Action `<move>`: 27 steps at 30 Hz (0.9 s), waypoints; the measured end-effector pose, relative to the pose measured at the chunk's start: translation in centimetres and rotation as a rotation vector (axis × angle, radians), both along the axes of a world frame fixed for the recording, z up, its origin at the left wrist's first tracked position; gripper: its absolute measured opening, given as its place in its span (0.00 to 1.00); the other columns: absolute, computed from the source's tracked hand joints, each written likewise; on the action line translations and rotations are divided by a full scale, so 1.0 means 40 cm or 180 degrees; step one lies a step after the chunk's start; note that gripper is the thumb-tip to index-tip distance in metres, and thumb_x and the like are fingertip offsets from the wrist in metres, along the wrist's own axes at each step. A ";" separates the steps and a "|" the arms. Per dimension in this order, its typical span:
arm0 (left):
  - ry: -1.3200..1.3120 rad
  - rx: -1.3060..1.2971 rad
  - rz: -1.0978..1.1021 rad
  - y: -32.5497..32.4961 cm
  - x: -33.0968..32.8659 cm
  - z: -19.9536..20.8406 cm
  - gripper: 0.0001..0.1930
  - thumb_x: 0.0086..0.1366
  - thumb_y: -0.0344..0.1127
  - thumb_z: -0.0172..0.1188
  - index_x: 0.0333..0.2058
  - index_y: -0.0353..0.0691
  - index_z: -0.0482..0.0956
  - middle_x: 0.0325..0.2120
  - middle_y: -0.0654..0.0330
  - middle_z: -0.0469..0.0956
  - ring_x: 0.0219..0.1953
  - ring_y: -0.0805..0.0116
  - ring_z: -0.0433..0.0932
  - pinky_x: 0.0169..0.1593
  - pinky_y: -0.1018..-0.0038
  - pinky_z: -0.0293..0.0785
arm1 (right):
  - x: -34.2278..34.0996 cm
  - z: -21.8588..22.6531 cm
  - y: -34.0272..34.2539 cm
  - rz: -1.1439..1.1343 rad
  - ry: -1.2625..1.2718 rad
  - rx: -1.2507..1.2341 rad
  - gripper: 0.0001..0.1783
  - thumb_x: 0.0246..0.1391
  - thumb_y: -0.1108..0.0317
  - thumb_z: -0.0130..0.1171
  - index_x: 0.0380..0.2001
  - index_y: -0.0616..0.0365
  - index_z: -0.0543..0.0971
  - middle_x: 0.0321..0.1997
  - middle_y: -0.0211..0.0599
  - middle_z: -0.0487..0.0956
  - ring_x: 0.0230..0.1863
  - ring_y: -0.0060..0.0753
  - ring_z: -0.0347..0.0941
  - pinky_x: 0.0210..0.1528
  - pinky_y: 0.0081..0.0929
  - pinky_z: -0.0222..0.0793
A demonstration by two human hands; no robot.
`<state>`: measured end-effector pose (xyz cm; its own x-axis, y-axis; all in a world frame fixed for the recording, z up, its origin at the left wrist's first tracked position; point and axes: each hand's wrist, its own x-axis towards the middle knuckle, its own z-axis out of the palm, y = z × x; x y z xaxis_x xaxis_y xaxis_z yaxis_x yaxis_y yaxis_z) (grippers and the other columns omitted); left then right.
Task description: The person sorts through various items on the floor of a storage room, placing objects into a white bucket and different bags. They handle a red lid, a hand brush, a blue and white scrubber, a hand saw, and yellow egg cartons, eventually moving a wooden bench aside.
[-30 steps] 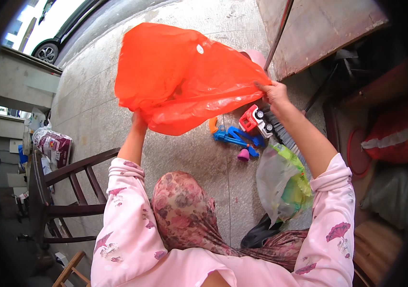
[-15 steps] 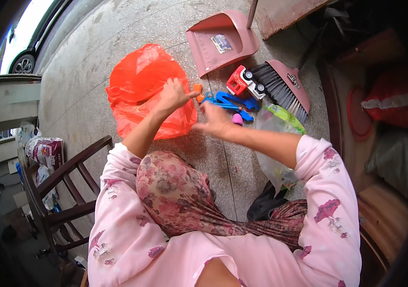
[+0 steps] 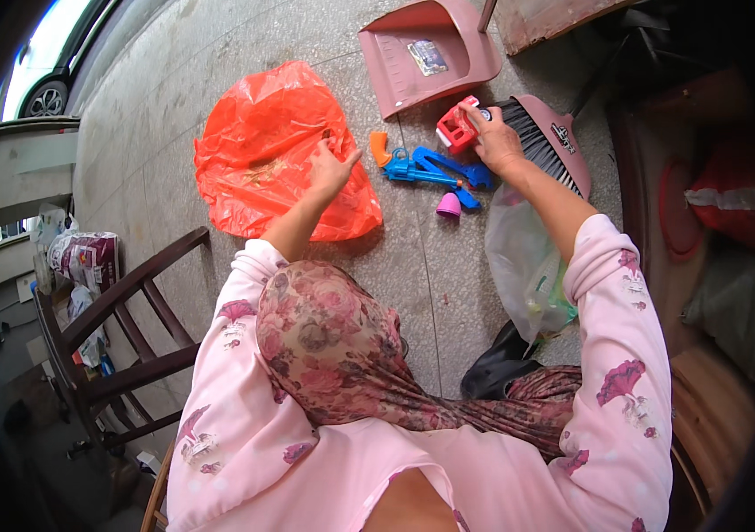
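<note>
Your right hand (image 3: 497,142) is closing its fingers partway around a red-and-white toy truck (image 3: 455,127), right of the upper center of the frame; the fingers are covering the truck's right end, and you cannot tell from this view whether its wheels are touching the floor (image 3: 404,266). Your left hand (image 3: 333,168) is staying loosely open above the right part of an orange-red plastic bag (image 3: 262,133), its thumb standing well apart from the fingers; whether the fingertips are touching the plastic, you cannot tell. The bag is lying spread out at the upper left of center. Between your hands, a blue toy gun (image 3: 426,172) with an orange handle is lying beside another blue toy piece (image 3: 477,174), and a pink cup-shaped piece (image 3: 448,206) is sitting just below them. A pink dustpan (image 3: 388,75) is resting at the top, and a broom (image 3: 559,142) is lying right of the truck.
</note>
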<state>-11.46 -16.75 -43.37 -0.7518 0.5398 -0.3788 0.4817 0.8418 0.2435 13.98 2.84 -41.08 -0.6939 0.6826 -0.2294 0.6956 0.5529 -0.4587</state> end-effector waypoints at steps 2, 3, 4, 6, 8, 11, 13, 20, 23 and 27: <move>0.0154 -0.0354 -0.0074 0.027 0.052 0.043 0.47 0.44 0.62 0.61 0.53 0.34 0.53 0.44 0.36 0.65 0.47 0.41 0.68 0.47 0.57 0.67 | 0.013 -0.003 0.017 -0.0130 0.0266 0.0110 0.40 0.35 0.74 0.58 0.53 0.30 0.60 0.45 0.49 0.65 0.38 0.54 0.71 0.42 0.41 0.69; 0.0193 -0.0579 -0.0067 0.032 0.055 0.032 0.49 0.42 0.62 0.62 0.55 0.39 0.50 0.45 0.35 0.64 0.47 0.39 0.67 0.48 0.57 0.67 | 0.017 -0.025 0.039 -0.0138 0.0516 0.0058 0.39 0.33 0.72 0.59 0.53 0.35 0.61 0.42 0.49 0.67 0.39 0.54 0.71 0.42 0.41 0.68; 0.0235 -0.0496 -0.0123 0.034 0.053 0.022 0.47 0.43 0.60 0.63 0.55 0.39 0.51 0.44 0.36 0.65 0.47 0.40 0.68 0.48 0.58 0.67 | 0.018 -0.048 0.065 -0.0157 0.0757 0.0008 0.38 0.32 0.70 0.59 0.52 0.39 0.62 0.40 0.49 0.70 0.39 0.54 0.70 0.42 0.40 0.68; 0.0337 -0.0371 -0.0204 0.014 0.033 0.003 0.45 0.43 0.57 0.64 0.54 0.41 0.53 0.44 0.36 0.66 0.46 0.42 0.68 0.48 0.61 0.67 | 0.002 -0.015 0.092 -0.0271 0.1104 -0.0471 0.37 0.26 0.67 0.62 0.49 0.53 0.65 0.39 0.48 0.75 0.44 0.49 0.70 0.46 0.34 0.66; 0.0277 0.0159 -0.0177 0.003 -0.008 -0.054 0.37 0.43 0.51 0.65 0.50 0.40 0.60 0.40 0.40 0.70 0.43 0.47 0.71 0.45 0.63 0.69 | 0.014 -0.019 0.146 -0.0043 0.1588 -0.0937 0.41 0.24 0.66 0.65 0.50 0.56 0.65 0.43 0.45 0.75 0.45 0.41 0.71 0.48 0.29 0.65; -0.0148 0.0695 -0.0059 -0.025 -0.032 -0.069 0.24 0.44 0.41 0.64 0.39 0.37 0.68 0.33 0.46 0.75 0.37 0.54 0.75 0.40 0.66 0.71 | 0.021 0.074 0.163 -0.0127 0.1958 -0.2753 0.38 0.31 0.71 0.64 0.51 0.63 0.64 0.46 0.39 0.72 0.45 0.29 0.69 0.51 0.24 0.63; -0.0496 0.1371 -0.0086 -0.018 -0.012 -0.026 0.14 0.45 0.36 0.65 0.28 0.35 0.72 0.22 0.54 0.75 0.26 0.64 0.74 0.31 0.70 0.69 | 0.023 0.123 0.160 -0.0511 0.2041 -0.3404 0.36 0.34 0.73 0.62 0.52 0.63 0.64 0.46 0.38 0.72 0.45 0.28 0.70 0.50 0.24 0.63; -0.0285 0.2304 0.0105 0.009 -0.019 0.074 0.19 0.48 0.44 0.66 0.19 0.33 0.70 0.16 0.64 0.66 0.19 0.77 0.62 0.23 0.78 0.61 | -0.047 0.098 0.097 -0.0902 0.2882 -0.5253 0.28 0.40 0.75 0.59 0.48 0.55 0.66 0.45 0.34 0.73 0.48 0.33 0.69 0.50 0.32 0.68; -0.0781 0.2596 0.0077 0.011 -0.053 0.121 0.17 0.59 0.41 0.55 0.18 0.35 0.68 0.16 0.67 0.65 0.17 0.81 0.59 0.22 0.81 0.57 | -0.103 0.117 0.023 -0.0784 0.2985 -0.5617 0.28 0.41 0.77 0.57 0.50 0.53 0.65 0.47 0.35 0.71 0.49 0.34 0.69 0.51 0.33 0.67; -0.1121 0.3245 -0.0047 0.045 -0.024 0.237 0.11 0.65 0.37 0.46 0.25 0.39 0.70 0.14 0.71 0.61 0.16 0.83 0.57 0.19 0.83 0.54 | -0.153 0.109 -0.085 -0.0367 0.2724 -0.6178 0.31 0.42 0.78 0.55 0.52 0.50 0.62 0.50 0.37 0.69 0.49 0.36 0.69 0.51 0.37 0.67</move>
